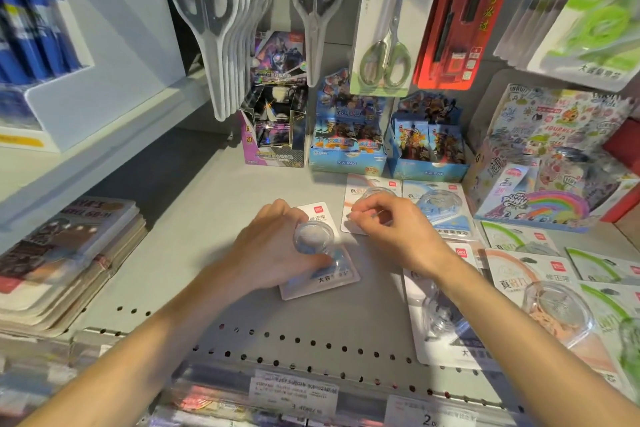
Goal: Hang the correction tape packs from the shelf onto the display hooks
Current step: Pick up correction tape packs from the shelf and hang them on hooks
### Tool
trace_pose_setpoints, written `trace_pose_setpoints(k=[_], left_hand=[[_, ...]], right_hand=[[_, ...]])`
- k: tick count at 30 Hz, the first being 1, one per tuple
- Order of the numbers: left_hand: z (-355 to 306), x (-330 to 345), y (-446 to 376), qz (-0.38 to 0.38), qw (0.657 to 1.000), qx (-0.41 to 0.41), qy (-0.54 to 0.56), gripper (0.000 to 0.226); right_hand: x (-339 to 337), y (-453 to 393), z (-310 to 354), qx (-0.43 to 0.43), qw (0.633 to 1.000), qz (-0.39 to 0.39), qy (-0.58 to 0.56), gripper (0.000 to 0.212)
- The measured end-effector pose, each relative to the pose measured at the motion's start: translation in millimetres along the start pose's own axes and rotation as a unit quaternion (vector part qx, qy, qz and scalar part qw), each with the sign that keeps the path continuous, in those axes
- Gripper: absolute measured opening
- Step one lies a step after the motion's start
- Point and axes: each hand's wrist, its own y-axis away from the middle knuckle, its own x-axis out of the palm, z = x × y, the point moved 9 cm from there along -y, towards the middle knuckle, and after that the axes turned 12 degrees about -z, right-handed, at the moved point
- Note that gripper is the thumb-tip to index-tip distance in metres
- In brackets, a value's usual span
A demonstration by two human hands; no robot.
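The left hand (273,246) gripped a blue correction tape pack (320,253), fingers curled round the clear blister, with the card lying on or barely off the grey shelf (194,218). Just to the right of that pack, the right hand (391,229) pinched the near edge of an orange-trimmed pack (372,198), thumb and fingertips closed on the card. Right of that again lay a second blue pack (440,210), and more packs, orange (540,302) and green (519,236), were spread nearer the shelf's front-right corner. Behind the blue pack stood boxes of trading cards (348,146), and above them hung packaged scissors (384,28) on display hooks that could not be made out. The step in hand seemed to be gathering packs off the shelf; next, each would have to be lifted upright and its hang hole threaded onto a free hook.
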Motion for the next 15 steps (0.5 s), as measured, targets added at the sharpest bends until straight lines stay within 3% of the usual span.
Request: trace_pose_setpoints(k=[5, 11, 15], left_hand=[[9.7, -14.9, 0.2, -0.041, 0.997, -0.003, 0.067, 0.06], [-13.4, -32.4, -7.1, -0.109, 0.982, 0.055, 0.143, 0.077], [-13.9, -31.7, -16.4, -0.137, 0.972, 0.049, 0.182, 0.073]], right_hand=[[9.1, 4.3, -7.8, 0.054, 0.996, 0.015, -0.069, 0.004], [24.7, -0.7, -2.9, 0.16, 0.961, 0.027, -0.222, 0.027], [13.4, -4.4, -5.8, 0.205, 0.932, -0.004, -0.3, 0.025]])
